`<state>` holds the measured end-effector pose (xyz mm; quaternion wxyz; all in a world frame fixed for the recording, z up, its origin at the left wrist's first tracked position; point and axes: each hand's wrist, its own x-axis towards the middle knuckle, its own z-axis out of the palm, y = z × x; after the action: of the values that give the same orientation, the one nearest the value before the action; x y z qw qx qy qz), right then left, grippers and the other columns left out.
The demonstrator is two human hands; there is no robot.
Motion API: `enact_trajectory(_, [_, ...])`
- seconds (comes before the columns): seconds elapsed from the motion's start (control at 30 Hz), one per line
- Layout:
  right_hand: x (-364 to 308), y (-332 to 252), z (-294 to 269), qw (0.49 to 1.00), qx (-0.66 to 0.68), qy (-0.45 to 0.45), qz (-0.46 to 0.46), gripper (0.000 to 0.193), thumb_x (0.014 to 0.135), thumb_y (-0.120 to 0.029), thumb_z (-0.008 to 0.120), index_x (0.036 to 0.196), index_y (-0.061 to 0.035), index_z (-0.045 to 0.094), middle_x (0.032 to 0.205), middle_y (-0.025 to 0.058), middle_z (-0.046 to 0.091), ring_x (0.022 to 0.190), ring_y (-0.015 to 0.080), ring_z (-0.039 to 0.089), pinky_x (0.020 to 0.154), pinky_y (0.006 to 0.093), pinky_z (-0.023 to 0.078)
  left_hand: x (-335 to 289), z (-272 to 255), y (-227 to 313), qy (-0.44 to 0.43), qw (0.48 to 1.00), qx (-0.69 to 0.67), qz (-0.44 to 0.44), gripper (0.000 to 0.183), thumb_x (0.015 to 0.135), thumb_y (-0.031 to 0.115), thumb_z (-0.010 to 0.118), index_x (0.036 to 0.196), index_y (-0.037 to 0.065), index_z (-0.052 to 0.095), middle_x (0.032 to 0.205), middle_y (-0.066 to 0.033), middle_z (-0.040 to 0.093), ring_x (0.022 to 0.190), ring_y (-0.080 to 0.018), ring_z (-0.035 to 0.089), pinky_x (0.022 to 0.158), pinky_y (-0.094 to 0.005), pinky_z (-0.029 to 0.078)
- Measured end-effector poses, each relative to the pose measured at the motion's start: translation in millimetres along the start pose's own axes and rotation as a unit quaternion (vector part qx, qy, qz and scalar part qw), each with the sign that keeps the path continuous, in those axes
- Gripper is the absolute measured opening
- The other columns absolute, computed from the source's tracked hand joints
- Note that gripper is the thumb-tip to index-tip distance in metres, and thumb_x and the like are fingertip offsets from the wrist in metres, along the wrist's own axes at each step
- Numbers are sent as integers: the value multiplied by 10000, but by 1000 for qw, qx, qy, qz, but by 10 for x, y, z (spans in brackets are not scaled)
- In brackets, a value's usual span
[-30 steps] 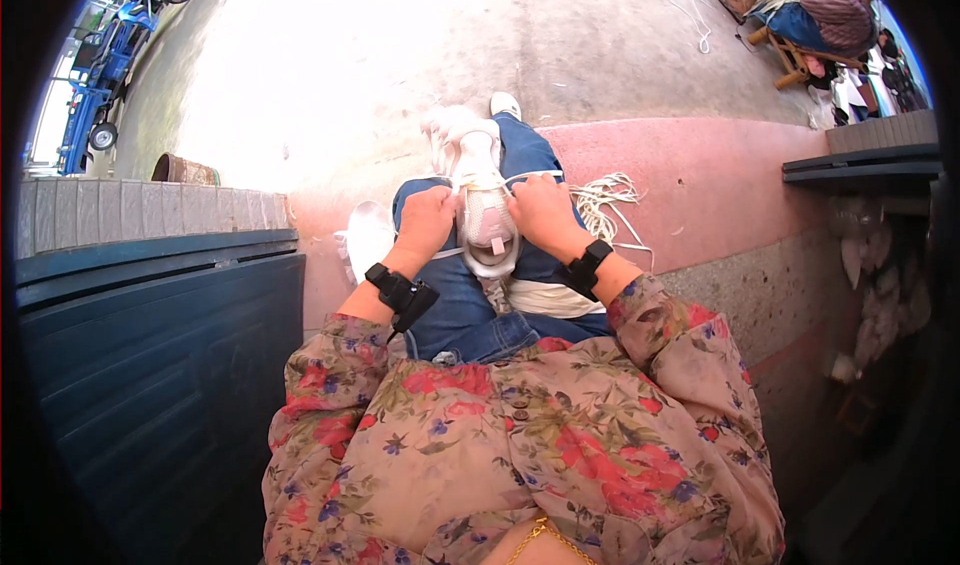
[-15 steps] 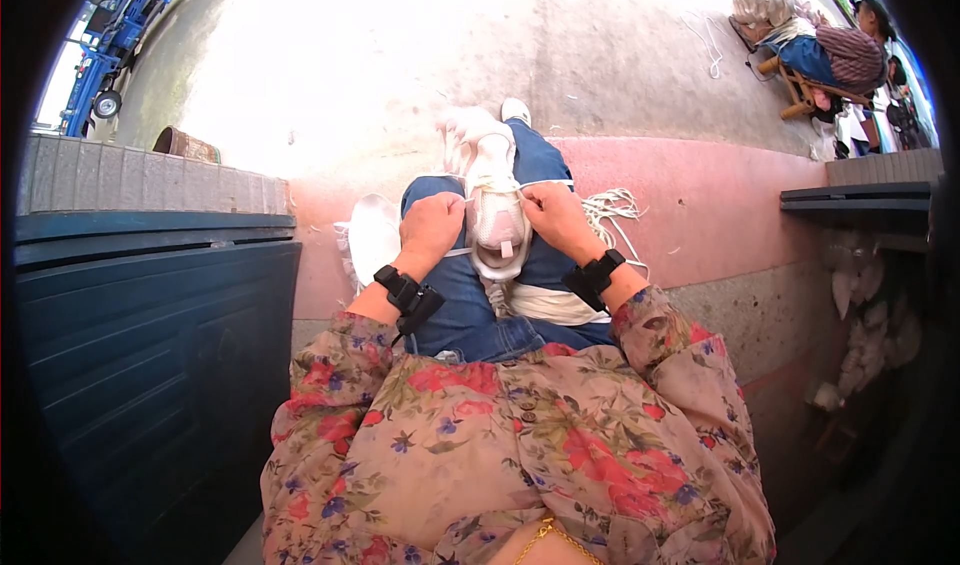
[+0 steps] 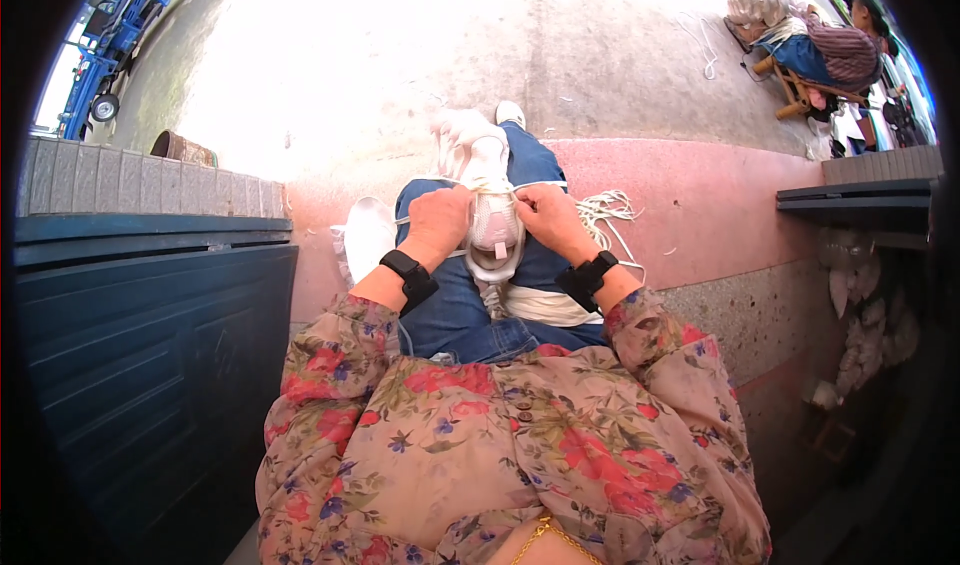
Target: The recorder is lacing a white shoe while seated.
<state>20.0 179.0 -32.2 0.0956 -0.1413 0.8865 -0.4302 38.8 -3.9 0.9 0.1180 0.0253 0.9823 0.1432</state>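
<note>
Head view, the only one: the shoe (image 3: 494, 227) sits mid-frame, a bit above centre, between my thighs, heel opening toward me and toe end away. I read this as mid-lacing: both hands at the lace (image 3: 542, 184), one each side of the throat. My left hand (image 3: 438, 223) is closed, fingers curled, gripping lace at the shoe's left edge, tips partly hidden. My right hand (image 3: 550, 220) is closed in a thumb-and-finger pinch on lace at the right edge. Exact eyelet: too small to tell. Next move, my judgement: even pull both sides, tongue kept flat, no twist in the lace. Materials: upper pale, whitish-pink; tongue looks like mesh, soft, with a pink tab at its top; collar rounded, looks padded. Lace is cream, thin, limp. Loose lace bundle (image 3: 608, 208) right of centre, tangled strands, snag risk I'd guess. Pale, lumpy pile (image 3: 462, 135) just past the toe end, detail washed out. White rounded piece (image 3: 370, 227) left of my left hand, smooth. Under it all, creased denim jeans (image 3: 460, 305).
</note>
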Motion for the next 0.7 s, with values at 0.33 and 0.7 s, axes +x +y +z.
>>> enact_trajectory(0.33, [-40, 33, 41, 998, 30, 46, 19, 93, 724, -111, 563, 768, -35, 531, 703, 121, 581, 715, 308, 548, 607, 401, 425, -182, 183, 76, 135, 986, 87, 42, 139, 686, 225, 594, 743, 100, 574, 723, -56, 557, 839, -224, 471, 653, -397, 331])
enact_trajectory(0.7, [-89, -28, 48, 976, -148, 41, -154, 84, 729, -72, 519, 795, -82, 568, 777, 70, 596, 807, 253, 546, 668, 373, 415, -65, 55, 120, 184, 955, 163, 169, 66, 626, 109, 549, 673, 112, 596, 736, -47, 531, 835, -230, 469, 649, -376, 356])
